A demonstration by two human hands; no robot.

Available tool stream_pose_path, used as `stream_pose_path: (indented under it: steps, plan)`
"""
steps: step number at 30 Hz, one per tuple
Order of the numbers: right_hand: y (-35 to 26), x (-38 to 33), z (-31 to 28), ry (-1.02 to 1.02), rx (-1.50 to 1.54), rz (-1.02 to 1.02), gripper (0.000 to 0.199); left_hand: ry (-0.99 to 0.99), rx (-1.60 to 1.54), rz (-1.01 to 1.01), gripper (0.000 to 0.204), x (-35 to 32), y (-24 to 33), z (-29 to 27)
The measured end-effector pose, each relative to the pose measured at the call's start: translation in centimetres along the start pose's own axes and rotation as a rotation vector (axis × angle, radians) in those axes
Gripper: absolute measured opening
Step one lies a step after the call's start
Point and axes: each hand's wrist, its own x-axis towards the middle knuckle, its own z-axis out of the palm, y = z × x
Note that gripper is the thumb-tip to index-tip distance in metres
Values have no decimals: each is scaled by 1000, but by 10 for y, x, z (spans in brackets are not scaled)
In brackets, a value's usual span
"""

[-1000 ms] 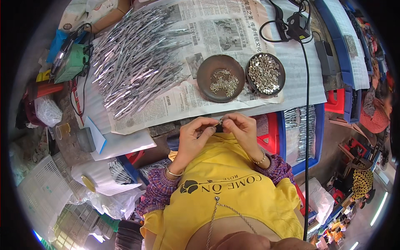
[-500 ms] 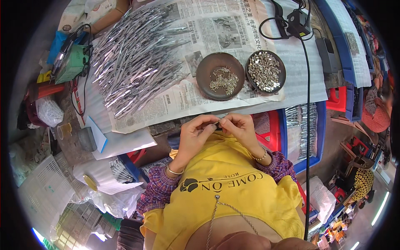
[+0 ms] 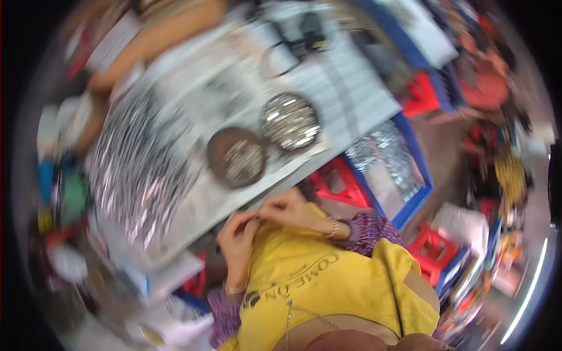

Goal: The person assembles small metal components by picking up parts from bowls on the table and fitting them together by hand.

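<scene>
in the head view, which is smeared by blur, the person's bare left hand (image 3: 237,240) and bare right hand (image 3: 293,212) meet in front of the near edge of a bench (image 3: 301,169) spread with a smooth white sheet (image 3: 366,93). the fingers of both hands are pinched together on a tiny dark-silvery piece (image 3: 256,217), whose exact shape is too blurred to tell. this piece is just above the upper part of a bright yellow fabric top (image 3: 339,286), off the bench. a pale metal band (image 3: 235,289) circles the left wrist and a beaded bracelet (image 3: 334,227) the right one, with purple, speckled gathered sleeves (image 3: 374,235) behind them.

on the bench, over pale printed paper (image 3: 199,202), a brown round shallow dish (image 3: 219,153) lies nearest the hands and holds a small heap of thin, pale metallic pins (image 3: 244,161). just beside it, farther right, a dark round dish (image 3: 288,97) is filled with shiny silvery discs (image 3: 290,126). to the left, a broad pile of long, slender silvery strips (image 3: 140,169) covers much of the paper.

right of the hands, below the bench edge, are a red plastic stool (image 3: 351,196) and, next to it, a blue rectangular tray (image 3: 417,206) with more silvery pieces (image 3: 398,158) inside.
</scene>
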Motion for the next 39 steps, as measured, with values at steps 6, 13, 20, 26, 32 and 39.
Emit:
stream_pose_path:
  steps: [6,13,20,26,32,39]
  plan:
    - [4,1,10,-138,404,133,27,7,-61,24,13,-4,6,-1]
    - [13,-2,-6,-67,346,23,21,-106,-136,95,17,6,12,8]
    - [20,-3,-13,3,356,-84,18,-185,-119,139,18,24,-11,7]
    - [21,-9,-19,29,287,-131,18,-242,-15,165,23,33,-23,3]
    - [16,-16,-27,49,241,-101,21,-227,36,148,25,28,-17,15]
    - [20,-15,-30,77,282,-74,25,-230,27,181,25,16,-6,27]
